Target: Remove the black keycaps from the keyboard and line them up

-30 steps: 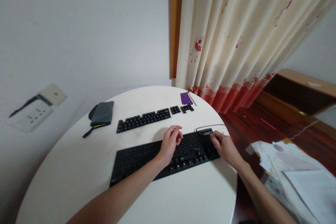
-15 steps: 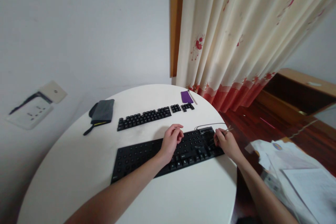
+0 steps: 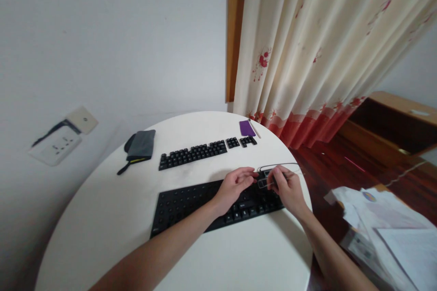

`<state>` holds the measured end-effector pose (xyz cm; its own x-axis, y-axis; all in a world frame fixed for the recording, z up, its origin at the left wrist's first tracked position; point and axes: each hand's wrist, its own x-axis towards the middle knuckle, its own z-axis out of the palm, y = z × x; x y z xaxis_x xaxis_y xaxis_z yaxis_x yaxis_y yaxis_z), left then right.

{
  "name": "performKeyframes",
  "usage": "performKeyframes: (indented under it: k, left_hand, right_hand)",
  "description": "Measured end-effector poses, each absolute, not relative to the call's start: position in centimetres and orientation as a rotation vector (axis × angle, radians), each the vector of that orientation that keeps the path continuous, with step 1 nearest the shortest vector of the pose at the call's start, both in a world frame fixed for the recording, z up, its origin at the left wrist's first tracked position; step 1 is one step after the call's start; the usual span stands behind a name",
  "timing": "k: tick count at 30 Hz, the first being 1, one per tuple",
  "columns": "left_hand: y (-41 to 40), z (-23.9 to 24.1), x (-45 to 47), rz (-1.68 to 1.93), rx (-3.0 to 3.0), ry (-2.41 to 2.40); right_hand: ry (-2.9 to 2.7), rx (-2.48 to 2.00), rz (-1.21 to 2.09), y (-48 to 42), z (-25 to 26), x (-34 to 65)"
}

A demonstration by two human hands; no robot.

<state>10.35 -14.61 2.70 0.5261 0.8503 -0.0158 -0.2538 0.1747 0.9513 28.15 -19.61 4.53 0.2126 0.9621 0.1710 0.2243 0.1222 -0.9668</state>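
A black keyboard lies across the table under both hands. Bare key stems show over much of it, while some keycaps remain along the near edge. In my right hand, closed above the keyboard's right end, is a thin wire keycap puller with its wire loops pointing left. My left hand hovers over the keyboard's middle, fingers stretched toward the puller's loops; whether its fingertips touch anything is unclear. Loose black keycaps stand in grouped rows behind the keyboard.
The round white table also holds a grey pouch, a purple cloth pouch and a slim pen-like stick. A cable curves from the keyboard's back. Papers lie beyond the table's right edge.
My right hand has moved left with the puller, over the keyboard's right end. My left hand has shifted right, its curled fingers now stretched out. The view has turned slightly left.
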Motion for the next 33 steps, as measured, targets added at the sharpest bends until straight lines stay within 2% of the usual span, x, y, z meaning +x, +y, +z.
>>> performKeyframes:
  k: [6, 13, 20, 26, 33]
  left_hand:
    - [-14.7, 2.2, 10.3, 0.781, 1.120, 0.565]
    - [-14.5, 1.7, 10.4, 0.773, 1.029, 0.590]
    - [-14.5, 2.2, 10.5, 0.793, 0.897, 0.534]
    - [-14.2, 1.9, 10.7, 0.895, 0.841, 0.692]
    - [-14.1, 1.9, 10.5, 0.952, 0.796, 0.698]
  right_hand:
    - [-1.312, -1.316, 0.756, -19.1, 4.0, 26.2]
    - [-1.595, -1.393, 0.494, -19.5, 4.4, 25.9]
    - [-1.467, -1.489, 0.435, -19.2, 4.3, 25.1]
    - [-1.453, -1.495, 0.327, -18.7, 4.5, 26.0]
    - [-1.877, -1.269, 0.574, -17.9, 5.0, 27.1]
